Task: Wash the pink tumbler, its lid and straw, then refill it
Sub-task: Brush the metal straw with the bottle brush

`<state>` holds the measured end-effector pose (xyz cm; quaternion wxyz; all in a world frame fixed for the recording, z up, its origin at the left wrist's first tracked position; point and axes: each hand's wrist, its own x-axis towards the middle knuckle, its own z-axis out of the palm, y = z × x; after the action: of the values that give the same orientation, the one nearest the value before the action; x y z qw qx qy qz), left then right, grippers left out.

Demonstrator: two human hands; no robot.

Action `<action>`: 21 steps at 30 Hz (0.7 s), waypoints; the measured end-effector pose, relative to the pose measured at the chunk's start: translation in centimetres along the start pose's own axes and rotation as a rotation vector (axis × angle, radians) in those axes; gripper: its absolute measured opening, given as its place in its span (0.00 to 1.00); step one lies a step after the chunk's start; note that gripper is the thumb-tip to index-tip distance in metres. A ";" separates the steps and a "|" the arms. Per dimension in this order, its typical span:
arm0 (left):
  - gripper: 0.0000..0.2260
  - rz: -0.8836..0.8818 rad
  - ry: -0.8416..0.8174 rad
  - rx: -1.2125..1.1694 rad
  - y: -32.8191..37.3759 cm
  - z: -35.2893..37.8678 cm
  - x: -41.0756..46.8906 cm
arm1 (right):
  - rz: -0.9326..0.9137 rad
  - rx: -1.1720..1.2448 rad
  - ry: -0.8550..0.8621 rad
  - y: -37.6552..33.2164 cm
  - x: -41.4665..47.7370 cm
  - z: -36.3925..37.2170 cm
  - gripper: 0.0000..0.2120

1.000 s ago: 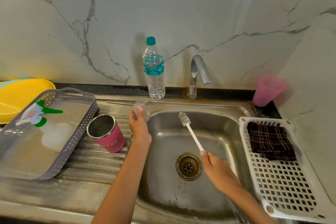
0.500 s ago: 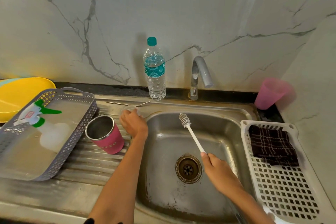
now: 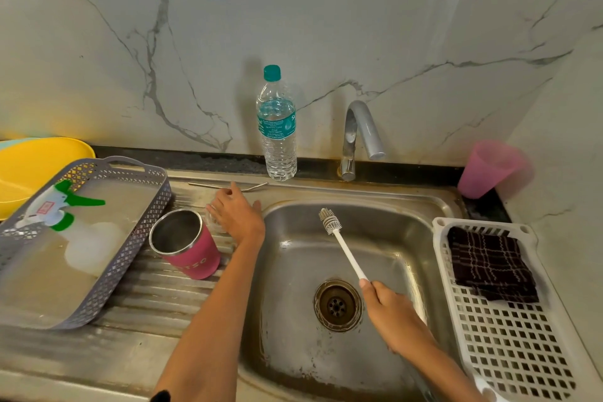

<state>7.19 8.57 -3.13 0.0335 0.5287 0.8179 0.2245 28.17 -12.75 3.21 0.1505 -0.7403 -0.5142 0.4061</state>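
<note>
Pink tumbler [image 3: 192, 251] stands lidless and open-mouthed on the ribbed steel draining board [image 3: 156, 297], left of the sink [image 3: 293, 352]. Just beside it the left hand [image 3: 236, 217] lies flat, fingers straight and slightly spread, over a clear lid [image 3: 212, 223]. Only a hazy edge of the lid shows, and how firmly the palm presses it is hard to tell. A metal straw [image 3: 202, 184] lies behind the fingertips, partly hidden. The right hand [image 3: 393, 315] has its fingers curled tight round the handle of a white bottle brush [image 3: 339, 240], held over the basin.
</note>
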 end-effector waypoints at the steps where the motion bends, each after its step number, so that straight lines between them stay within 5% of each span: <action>1: 0.25 0.052 0.023 0.000 0.4 0.0 0.2 | 0.003 -0.002 -0.003 -0.1 0.1 0.0 0.16; 9: 0.12 0.295 -0.002 0.130 2.0 2.3 3.1 | 0.040 0.061 0.005 0.3 1.3 0.0 0.16; 21: 0.06 0.341 -0.030 0.311 2.8 4.2 5.7 | 0.060 0.127 -0.004 0.9 3.1 0.1 0.16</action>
<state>8.27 15.89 -4.72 -0.0747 0.6613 0.7409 0.0905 29.17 -10.43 1.18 0.1839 -0.7436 -0.4654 0.4435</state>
